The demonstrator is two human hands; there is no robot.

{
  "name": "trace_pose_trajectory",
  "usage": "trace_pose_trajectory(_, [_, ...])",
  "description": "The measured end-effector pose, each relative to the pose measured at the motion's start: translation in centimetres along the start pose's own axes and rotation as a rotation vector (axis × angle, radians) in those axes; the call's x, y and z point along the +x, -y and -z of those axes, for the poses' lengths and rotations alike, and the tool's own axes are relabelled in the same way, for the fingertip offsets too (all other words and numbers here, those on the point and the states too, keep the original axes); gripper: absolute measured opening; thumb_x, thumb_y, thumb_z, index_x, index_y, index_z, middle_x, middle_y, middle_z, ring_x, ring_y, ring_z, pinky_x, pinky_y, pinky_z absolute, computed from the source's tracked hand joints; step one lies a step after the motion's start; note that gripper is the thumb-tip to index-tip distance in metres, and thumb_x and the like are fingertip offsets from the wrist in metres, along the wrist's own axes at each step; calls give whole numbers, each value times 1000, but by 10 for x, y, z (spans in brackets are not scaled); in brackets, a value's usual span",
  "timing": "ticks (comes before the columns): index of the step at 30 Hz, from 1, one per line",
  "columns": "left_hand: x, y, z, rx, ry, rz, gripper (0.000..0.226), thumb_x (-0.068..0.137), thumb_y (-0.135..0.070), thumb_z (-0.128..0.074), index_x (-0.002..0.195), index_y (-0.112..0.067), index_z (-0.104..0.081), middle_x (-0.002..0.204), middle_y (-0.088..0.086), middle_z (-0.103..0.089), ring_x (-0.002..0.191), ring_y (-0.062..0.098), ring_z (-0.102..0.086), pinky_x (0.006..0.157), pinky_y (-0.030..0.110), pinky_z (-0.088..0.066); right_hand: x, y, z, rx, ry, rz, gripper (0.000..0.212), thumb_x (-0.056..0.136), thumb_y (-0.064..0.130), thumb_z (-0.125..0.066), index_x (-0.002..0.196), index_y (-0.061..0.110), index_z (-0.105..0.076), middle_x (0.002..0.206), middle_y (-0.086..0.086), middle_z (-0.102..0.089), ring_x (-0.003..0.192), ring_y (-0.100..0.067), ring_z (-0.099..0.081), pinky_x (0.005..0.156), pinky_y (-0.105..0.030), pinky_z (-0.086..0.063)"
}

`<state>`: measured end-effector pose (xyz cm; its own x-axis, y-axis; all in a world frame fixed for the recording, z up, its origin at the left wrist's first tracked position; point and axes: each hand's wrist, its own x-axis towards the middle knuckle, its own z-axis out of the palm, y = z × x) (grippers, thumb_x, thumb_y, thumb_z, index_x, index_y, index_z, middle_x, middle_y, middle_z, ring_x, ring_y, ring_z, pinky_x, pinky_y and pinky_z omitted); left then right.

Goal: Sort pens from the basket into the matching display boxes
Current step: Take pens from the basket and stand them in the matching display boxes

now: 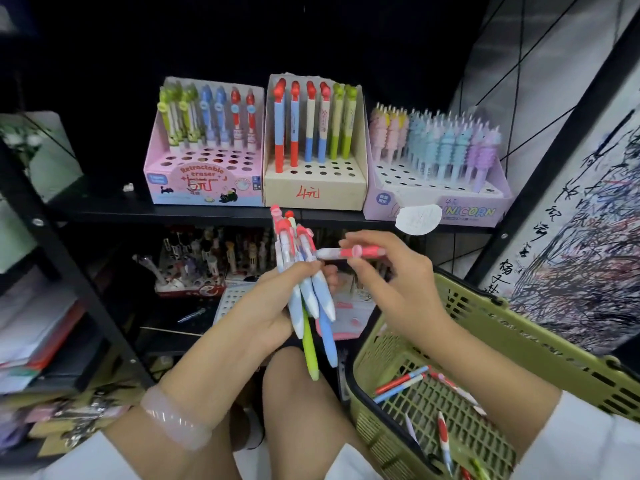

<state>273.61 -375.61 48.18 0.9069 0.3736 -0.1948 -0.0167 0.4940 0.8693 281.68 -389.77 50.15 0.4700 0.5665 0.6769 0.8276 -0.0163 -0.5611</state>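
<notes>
Olive-green perforated plastic basket (519, 344), near right, holds loose pens. Kraft cardboard display box (315, 188) stands far centre. Left hand (273, 306) grips a pen bundle (308, 299); right hand (398, 292) pinches a red-white pen (349, 252), apparently matching. Align caps upward before slotting.

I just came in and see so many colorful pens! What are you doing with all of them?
A person is sorting pens. The left hand grips a bundle of pens, red tops up. The right hand pinches one pink pen sideways beside the bundle. More pens lie in the green basket at the right. On the shelf above stand three display boxes: a pink eraser box, a tan middle box with similar red-topped pens, and a unicorn box. All have free holes.
</notes>
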Motion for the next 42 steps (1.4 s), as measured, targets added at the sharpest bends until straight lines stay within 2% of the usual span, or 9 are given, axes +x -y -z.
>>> trace_pose_trajectory(3, [-8,-8,10,-27,-17,10,18,93,-8,-50,99,-3,-66,53,9,-62,55,14,-64,72,29,-52,25,8,-5,206,-88,-135,20,92,23,-50,102,40,-50,90,14,-67,90,-2,-64,82,-20,-50])
trace_pose_trajectory(8, [-13,-21,29,-76,-183,7,10,88,-1,-55,78,-4,-56,47,4,-50,39,11,-52,43,18,-47,69,12,-13,410,-50,-387,17,100,19,-40,109,33,-46,67,8,-63,60,-4,-55,56,-14,-45])
trace_pose_trajectory(11, [-12,-24,36,-62,-224,-3,5,84,-7,-63,82,-4,-59,62,9,-52,52,16,-54,47,20,-49,78,13,-34,562,98,-546,18,101,20,-38,117,22,-46,64,4,-60,51,-6,-46,49,-17,-39])
trace_pose_trajectory(18, [-22,-38,48,-46,13,-81,34,84,-16,-58,51,-13,-67,41,4,-54,41,13,-57,65,23,-55,86,23,-67,793,329,-520,22,101,19,-37,116,23,-53,70,4,-60,65,-13,-46,54,-20,-37])
trace_pose_trajectory(20, [-25,-45,52,-43,20,-96,12,75,-17,-61,73,-9,-69,48,4,-60,47,13,-61,58,24,-56,90,24,-73,775,347,-511,24,100,18,-39,120,21,-52,72,1,-56,60,-9,-45,52,-18,-37])
trace_pose_trajectory(23, [-24,-56,61,43,-37,-117,22,70,-15,-64,91,-7,-65,59,3,-65,55,13,-64,51,23,-52,95,28,-87,710,389,-495,24,99,18,-42,119,23,-54,71,6,-56,55,-3,-48,50,-16,-41])
trace_pose_trajectory(28, [-21,-78,79,131,-159,-198,11,81,-7,-63,89,-12,-67,67,-1,-71,63,10,-68,54,20,-52,117,40,-110,629,341,-549,20,95,20,-51,115,21,-53,74,5,-57,53,-3,-51,50,-18,-44])
trace_pose_trajectory(34, [-16,-97,101,244,-185,-246,9,84,-9,-64,90,-12,-69,70,-1,-73,66,10,-69,55,19,-52,144,51,-123,612,390,-703,18,92,23,-58,78,12,-58,61,4,-56,52,-6,-51,48,-15,-47])
trace_pose_trajectory(42, [1,-115,97,315,-194,-328,9,83,-10,-66,86,-18,-69,64,-2,-71,57,9,-66,51,19,-51,174,51,-115,558,466,-660,20,91,28,-59,92,9,-64,73,-1,-61,57,-7,-57,56,-17,-50])
